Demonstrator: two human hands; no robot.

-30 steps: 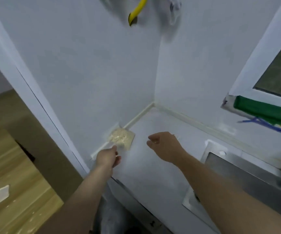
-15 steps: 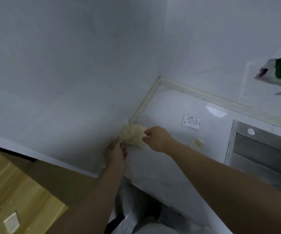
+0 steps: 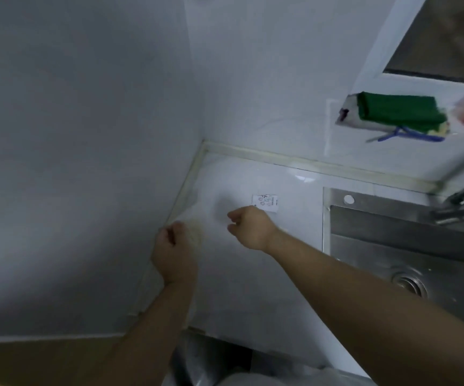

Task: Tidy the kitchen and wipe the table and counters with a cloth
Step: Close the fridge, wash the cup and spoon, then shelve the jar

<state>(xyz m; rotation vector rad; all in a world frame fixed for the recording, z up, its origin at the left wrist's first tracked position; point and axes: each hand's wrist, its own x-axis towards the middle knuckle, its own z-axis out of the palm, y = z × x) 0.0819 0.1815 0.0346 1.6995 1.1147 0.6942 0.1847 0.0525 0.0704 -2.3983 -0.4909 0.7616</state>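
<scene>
On the white counter (image 3: 253, 291), by the left wall, lies a blurred beige packet (image 3: 196, 232). My left hand (image 3: 173, 252) has its fingers curled round the packet's near edge. My right hand (image 3: 250, 227) hovers just to the right of the packet, apart from it, with fingers curled and nothing in them. A small printed label (image 3: 265, 202) lies on the counter just beyond my right hand. No cloth is in view.
A steel sink (image 3: 392, 246) with a drain (image 3: 409, 285) and a faucet (image 3: 462, 207) fills the right side. A green scouring sponge (image 3: 397, 110) sits on the window ledge above. A shiny plastic bag (image 3: 211, 363) lies below the counter's front edge.
My right hand has let go of the beige packet and drawn away to the right. My left hand has closed on the packet. The view has swung right, showing more of the sink.
</scene>
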